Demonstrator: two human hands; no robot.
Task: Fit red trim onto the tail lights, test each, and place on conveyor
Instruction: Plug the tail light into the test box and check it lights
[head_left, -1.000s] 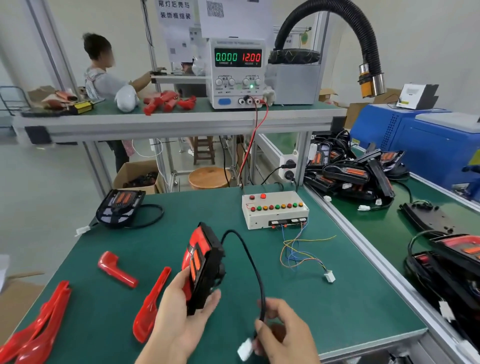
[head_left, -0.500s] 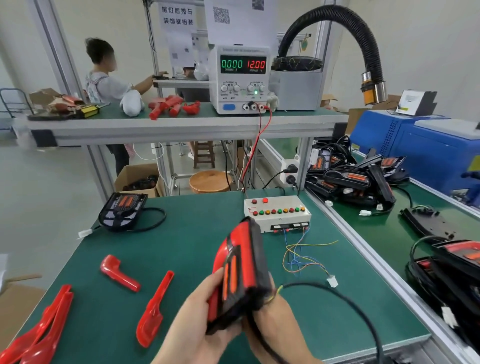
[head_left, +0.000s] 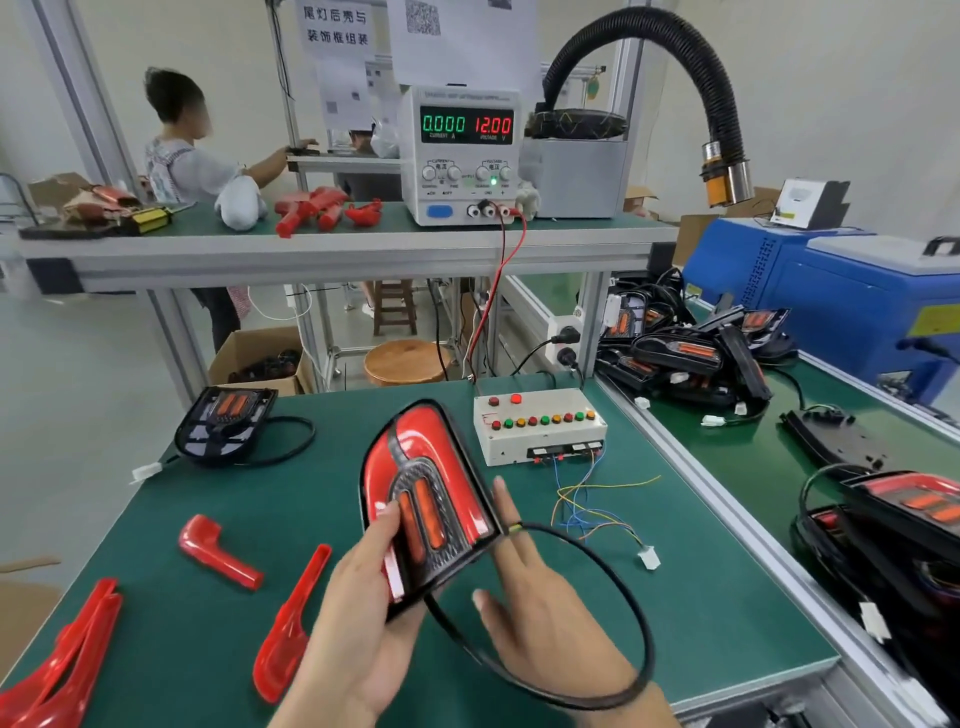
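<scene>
tail light (head_left: 423, 499) with red trim fitted is held upright above the green workbench (head_left: 675, 597), lens toward the camera. left hand (head_left: 363, 623) grips its lower left edge, thumb over the lens. right hand (head_left: 540, 618) lies flat-fingered against its right edge, black cable (head_left: 623, 587) looped over it.

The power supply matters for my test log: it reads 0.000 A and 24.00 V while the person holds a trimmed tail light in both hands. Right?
Not quite. In the head view the power supply reads 0.000 A and 12.00 V, not 24.00 V. The rest stands: the left hand and right hand both hold the red-trimmed tail light.
</scene>
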